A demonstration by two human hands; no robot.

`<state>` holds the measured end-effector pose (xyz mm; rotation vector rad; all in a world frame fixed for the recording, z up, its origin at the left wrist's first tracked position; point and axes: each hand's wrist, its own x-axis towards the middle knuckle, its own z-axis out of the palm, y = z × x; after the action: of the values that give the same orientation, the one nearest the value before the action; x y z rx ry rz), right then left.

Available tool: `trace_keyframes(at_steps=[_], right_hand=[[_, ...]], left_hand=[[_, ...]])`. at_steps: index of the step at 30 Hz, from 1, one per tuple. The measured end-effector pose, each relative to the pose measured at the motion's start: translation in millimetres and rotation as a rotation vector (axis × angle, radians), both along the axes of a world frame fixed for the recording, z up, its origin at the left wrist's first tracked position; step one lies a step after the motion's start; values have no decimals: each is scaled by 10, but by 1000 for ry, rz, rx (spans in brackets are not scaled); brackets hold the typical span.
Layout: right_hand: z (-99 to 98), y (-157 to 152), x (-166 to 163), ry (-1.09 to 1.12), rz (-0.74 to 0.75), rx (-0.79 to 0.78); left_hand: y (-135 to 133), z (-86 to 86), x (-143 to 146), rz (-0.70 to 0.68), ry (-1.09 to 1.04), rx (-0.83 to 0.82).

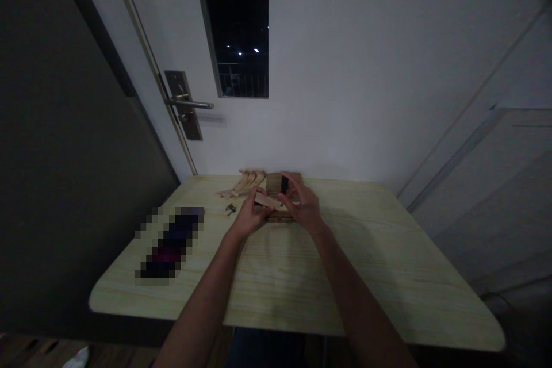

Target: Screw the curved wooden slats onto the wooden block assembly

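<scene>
Wooden strip [268, 201] spans between left hand [246, 217] and right hand [305, 208], both pinching its ends.

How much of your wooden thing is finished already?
Not much looks done: I can't see anything joined yet. In hand: the left hand and right hand both grip a pale wooden strip over the brown wooden block. Left to do: the curved wooden pieces lie loose behind, and the small dark screws sit unused on the table.
</scene>
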<state>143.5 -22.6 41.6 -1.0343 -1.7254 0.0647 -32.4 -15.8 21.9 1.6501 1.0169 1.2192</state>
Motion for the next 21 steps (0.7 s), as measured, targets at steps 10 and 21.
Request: trace_keyframes(at_steps=[10,21], right_hand=[[-23,28,19,42,23,-18],[-18,5,8,5,22,28]], left_hand=[[-7,3,2,-7,-24,3],[-14,10,-2,8,25,17]])
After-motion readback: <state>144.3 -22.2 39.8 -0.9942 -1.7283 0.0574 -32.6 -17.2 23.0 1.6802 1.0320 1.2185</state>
